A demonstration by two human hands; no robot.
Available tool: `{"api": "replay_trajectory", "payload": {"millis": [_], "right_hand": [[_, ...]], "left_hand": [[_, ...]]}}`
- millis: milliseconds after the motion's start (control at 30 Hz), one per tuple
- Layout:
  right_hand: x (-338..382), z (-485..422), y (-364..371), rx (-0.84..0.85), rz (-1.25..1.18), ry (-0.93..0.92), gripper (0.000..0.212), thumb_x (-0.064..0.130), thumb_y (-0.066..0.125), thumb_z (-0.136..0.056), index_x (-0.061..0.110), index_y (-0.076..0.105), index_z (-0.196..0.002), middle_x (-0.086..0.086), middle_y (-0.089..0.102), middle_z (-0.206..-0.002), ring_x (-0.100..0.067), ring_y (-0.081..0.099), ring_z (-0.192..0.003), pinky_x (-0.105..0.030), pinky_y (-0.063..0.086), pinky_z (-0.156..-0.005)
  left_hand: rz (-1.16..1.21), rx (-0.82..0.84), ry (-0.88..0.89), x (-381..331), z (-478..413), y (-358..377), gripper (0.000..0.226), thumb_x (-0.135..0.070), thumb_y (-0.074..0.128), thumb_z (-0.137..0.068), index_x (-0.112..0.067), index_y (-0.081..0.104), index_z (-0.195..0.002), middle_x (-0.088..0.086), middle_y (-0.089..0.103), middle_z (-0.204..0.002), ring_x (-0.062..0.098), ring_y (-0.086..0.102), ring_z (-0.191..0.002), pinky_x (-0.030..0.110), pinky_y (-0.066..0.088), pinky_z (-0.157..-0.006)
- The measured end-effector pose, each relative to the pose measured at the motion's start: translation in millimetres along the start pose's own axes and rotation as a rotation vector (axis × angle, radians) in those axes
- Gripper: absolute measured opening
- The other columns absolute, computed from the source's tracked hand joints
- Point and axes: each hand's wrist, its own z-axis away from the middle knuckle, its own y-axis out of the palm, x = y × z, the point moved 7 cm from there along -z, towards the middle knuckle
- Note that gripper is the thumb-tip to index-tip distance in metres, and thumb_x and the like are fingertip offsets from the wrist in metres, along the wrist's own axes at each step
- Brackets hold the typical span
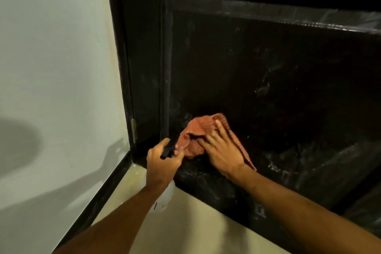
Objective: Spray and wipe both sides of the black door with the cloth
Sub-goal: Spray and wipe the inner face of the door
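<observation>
Fingers [214, 136] of our right hand [223, 150] lie straight, pressing the crumpled orange checked cloth [193, 138] against the low part of the black panelled door [257, 72]. Our left hand [162, 160] curls round the black trigger head of a white plastic spray bottle [165, 198], just beside the cloth, above the beige floor [185, 222].

The cloth [198, 136] lies low on the door [257, 80], under the right hand [221, 146]; the left hand [162, 160] with the spray bottle [162, 198] is just left, wall [55, 57] beyond.
</observation>
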Motion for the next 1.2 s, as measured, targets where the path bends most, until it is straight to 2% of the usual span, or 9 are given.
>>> {"api": "replay_trajectory", "payload": {"millis": [167,267,433,567,700,800,1000,1133,1200], "right_hand": [[6,-85,-19,-0.038,0.166,-0.061,0.064,0.023,0.057,-0.087,0.001,0.049,-0.147,-0.018,0.048,-0.153,-0.042,0.032,-0.148,-0.056,-0.017,-0.122],[19,-104,-20,-0.137,0.201,0.013,0.066,0.022,0.051,-0.087,0.006,0.045,-0.151,-0.018,0.041,-0.157,-0.038,0.030,-0.150,-0.056,-0.010,-0.124],[77,-55,26,0.011,0.243,-0.253,0.062,0.021,0.038,-0.098,0.006,0.031,-0.158,-0.013,0.021,-0.167,-0.029,0.011,-0.155,-0.050,-0.023,-0.117],[24,-74,-14,-0.257,0.080,0.018,0.073,0.017,0.055,-0.086,0.007,0.037,-0.156,-0.013,0.029,-0.165,-0.027,0.018,-0.155,-0.040,-0.011,-0.126],[47,-30,23,-0.120,-0.128,-0.011,0.093,0.002,0.054,-0.078,0.007,0.014,-0.162,-0.013,0.003,-0.171,-0.027,0.002,-0.158,-0.039,-0.012,-0.126],[49,13,48,0.001,-0.161,-0.071,0.076,0.003,0.054,-0.077,0.004,0.044,-0.152,-0.015,0.038,-0.160,-0.028,0.034,-0.150,-0.036,-0.012,-0.126],[-45,64,16,-0.271,-0.335,0.490,0.065,0.027,0.053,-0.083,0.010,0.055,-0.145,-0.019,0.057,-0.142,-0.037,0.038,-0.135,-0.046,-0.006,-0.124],[8,109,40,-0.057,-0.350,0.319,0.070,0.024,0.069,-0.074,0.019,0.060,-0.142,-0.007,0.065,-0.135,-0.030,0.045,-0.129,-0.046,-0.004,-0.127],[-14,136,43,-0.175,-0.390,0.403,0.053,0.019,0.057,-0.076,0.012,0.070,-0.128,-0.009,0.071,-0.124,-0.027,0.053,-0.125,-0.038,-0.003,-0.127]], "left_hand": [[0.028,-0.048,-0.058,31,-23,-25,0.046,-0.053,0.075,-0.079,-0.024,0.070,-0.115,0.008,0.066,-0.112,0.030,0.066,-0.106,0.048,0.058,-0.095],[0.033,-0.098,-0.053,46,-30,-30,0.047,-0.057,0.072,-0.075,-0.024,0.070,-0.109,0.007,0.069,-0.104,0.030,0.068,-0.101,0.050,0.060,-0.091],[0.031,-0.028,-0.040,40,-31,-32,0.067,-0.064,0.070,-0.072,-0.016,0.067,-0.119,0.017,0.065,-0.114,0.032,0.068,-0.104,0.042,0.064,-0.085],[0.047,-0.041,-0.024,35,-35,-32,0.057,-0.060,0.073,-0.074,-0.022,0.069,-0.117,0.011,0.064,-0.114,0.026,0.066,-0.104,0.046,0.061,-0.093],[0.047,-0.015,0.004,35,-23,-26,0.048,-0.055,0.074,-0.073,-0.023,0.071,-0.109,0.011,0.068,-0.104,0.029,0.067,-0.101,0.056,0.058,-0.094],[0.099,0.012,0.091,-3,-10,-20,0.011,-0.028,0.080,-0.085,-0.022,0.071,-0.089,-0.003,0.072,-0.087,0.015,0.071,-0.087,0.046,0.061,-0.087],[0.109,0.058,0.187,-25,16,9,0.030,-0.004,0.076,-0.090,-0.025,0.061,-0.075,-0.019,0.067,-0.069,-0.021,0.060,-0.073,0.006,0.050,-0.069],[0.087,0.139,0.248,-23,19,20,0.013,-0.007,0.078,-0.089,-0.014,0.070,-0.080,-0.001,0.071,-0.074,0.009,0.071,-0.075,0.042,0.062,-0.082],[0.090,0.175,0.281,-42,24,42,0.015,-0.008,0.078,-0.089,-0.015,0.070,-0.079,0.000,0.070,-0.073,0.014,0.071,-0.073,0.045,0.063,-0.078]]}}
